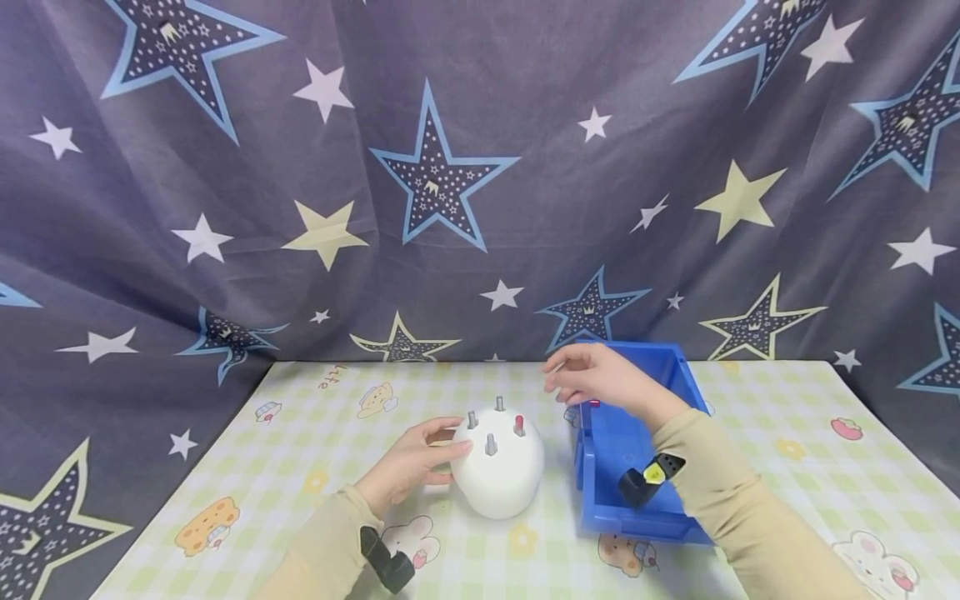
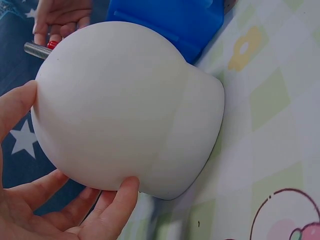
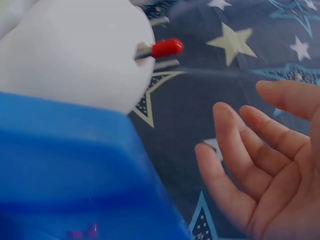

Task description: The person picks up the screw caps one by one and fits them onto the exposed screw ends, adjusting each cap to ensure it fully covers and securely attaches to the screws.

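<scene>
A smooth white rounded body (image 1: 498,483) stands on the table, with several threaded metal posts (image 1: 491,445) rising from its top. One post wears a red cap (image 3: 167,47). My left hand (image 1: 412,460) holds the body from its left side, thumb near the top and fingers spread lower along the curve, as the left wrist view shows. To the right, my right hand (image 1: 603,379) hovers over the blue bin's left rim. Its fingers (image 3: 235,145) are loosely bent, with nothing between them.
The blue bin (image 1: 637,523) stands just right of the white body, with small red pieces (image 3: 90,232) inside. A checked cloth with cartoon prints (image 1: 300,483) covers the table. A dark star-patterned curtain (image 1: 465,292) hangs behind it.
</scene>
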Tool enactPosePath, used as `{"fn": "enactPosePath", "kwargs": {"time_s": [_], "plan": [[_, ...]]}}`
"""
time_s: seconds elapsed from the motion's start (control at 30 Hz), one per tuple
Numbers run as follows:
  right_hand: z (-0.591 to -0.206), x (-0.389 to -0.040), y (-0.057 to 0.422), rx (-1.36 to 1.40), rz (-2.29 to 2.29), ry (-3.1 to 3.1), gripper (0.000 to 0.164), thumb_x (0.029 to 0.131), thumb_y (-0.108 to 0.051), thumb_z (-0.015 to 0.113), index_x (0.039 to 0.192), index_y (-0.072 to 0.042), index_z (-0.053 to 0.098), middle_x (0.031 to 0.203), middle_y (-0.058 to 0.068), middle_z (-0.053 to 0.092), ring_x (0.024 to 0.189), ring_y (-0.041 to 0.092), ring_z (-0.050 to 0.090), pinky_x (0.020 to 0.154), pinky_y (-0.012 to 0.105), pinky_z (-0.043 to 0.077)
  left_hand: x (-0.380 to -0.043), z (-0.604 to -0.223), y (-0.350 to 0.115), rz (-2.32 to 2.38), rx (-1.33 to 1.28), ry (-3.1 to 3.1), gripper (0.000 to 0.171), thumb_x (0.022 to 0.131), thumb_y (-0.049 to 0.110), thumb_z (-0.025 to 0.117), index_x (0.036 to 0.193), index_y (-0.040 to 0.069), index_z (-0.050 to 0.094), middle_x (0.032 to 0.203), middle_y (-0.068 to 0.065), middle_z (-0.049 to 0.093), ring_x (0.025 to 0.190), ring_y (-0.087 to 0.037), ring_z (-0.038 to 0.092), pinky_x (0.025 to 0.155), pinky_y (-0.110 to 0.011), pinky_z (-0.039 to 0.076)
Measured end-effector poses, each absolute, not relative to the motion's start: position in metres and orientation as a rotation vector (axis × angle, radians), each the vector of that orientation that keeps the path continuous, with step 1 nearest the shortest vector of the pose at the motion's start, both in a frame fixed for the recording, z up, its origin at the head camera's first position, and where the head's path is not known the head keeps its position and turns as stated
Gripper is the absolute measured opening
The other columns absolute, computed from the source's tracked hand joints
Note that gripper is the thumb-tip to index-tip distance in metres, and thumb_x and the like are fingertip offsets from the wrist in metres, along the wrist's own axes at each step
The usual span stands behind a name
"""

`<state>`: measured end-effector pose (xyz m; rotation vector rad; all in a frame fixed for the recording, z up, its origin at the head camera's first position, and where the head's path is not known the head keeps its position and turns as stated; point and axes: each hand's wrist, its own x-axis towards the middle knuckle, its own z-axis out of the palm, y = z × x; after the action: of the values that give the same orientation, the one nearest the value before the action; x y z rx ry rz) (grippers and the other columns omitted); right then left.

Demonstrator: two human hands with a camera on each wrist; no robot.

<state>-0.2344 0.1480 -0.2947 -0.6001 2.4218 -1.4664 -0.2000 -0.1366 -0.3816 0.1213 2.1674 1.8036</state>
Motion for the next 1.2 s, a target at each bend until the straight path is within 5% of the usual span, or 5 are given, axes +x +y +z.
{"fn": "enactPosePath", "kwargs": {"time_s": [0.27, 0.73, 1.03, 1.2], "plan": [[-0.303, -0.244, 0.164, -0.47, -1.709, 2.256, 0.032, 0.095, -0.015, 0.055, 0.117, 0.009, 0.053, 0.098, 0.012, 0.069, 0.078, 0.013, 0.066, 0.079, 0.032, 0.06, -0.198, -0.381, -0.136, 1.799, 0.12, 2.171, 0.065, 0.086, 0.021, 0.068, 0.14, -0.001, 0.039, 0.138, -0.029, 0.04, 0.112, -0.04, 0.057, 0.087, -0.049, 0.056], [-0.301, -0.247, 0.175, -0.345, -1.805, 2.194, 0.028, 0.095, -0.019, 0.054, 0.113, 0.003, 0.054, 0.092, 0.002, 0.069, 0.078, 0.012, 0.065, 0.081, 0.032, 0.06, -0.197, -0.378, -0.136, 1.808, 0.1, 2.161, 0.063, 0.087, 0.019, 0.067, 0.14, -0.001, 0.04, 0.139, -0.029, 0.039, 0.115, -0.042, 0.055, 0.087, -0.049, 0.056], [-0.294, -0.254, 0.183, -0.26, -1.774, 2.239, 0.041, 0.097, -0.02, 0.049, 0.126, 0.01, 0.045, 0.11, 0.015, 0.065, 0.084, 0.011, 0.065, 0.091, 0.039, 0.056, -0.197, -0.378, -0.136, 1.817, 0.102, 2.151, 0.062, 0.088, 0.019, 0.066, 0.14, -0.001, 0.039, 0.139, -0.029, 0.039, 0.114, -0.041, 0.056, 0.087, -0.049, 0.056], [-0.298, -0.258, 0.189, -0.156, -1.775, 2.202, 0.047, 0.098, -0.018, 0.045, 0.134, 0.012, 0.036, 0.117, 0.018, 0.059, 0.086, 0.009, 0.064, 0.087, 0.033, 0.057, -0.198, -0.379, -0.136, 1.817, 0.107, 2.148, 0.062, 0.088, 0.019, 0.066, 0.14, -0.001, 0.039, 0.139, -0.029, 0.039, 0.114, -0.041, 0.056, 0.088, -0.049, 0.056]]}}
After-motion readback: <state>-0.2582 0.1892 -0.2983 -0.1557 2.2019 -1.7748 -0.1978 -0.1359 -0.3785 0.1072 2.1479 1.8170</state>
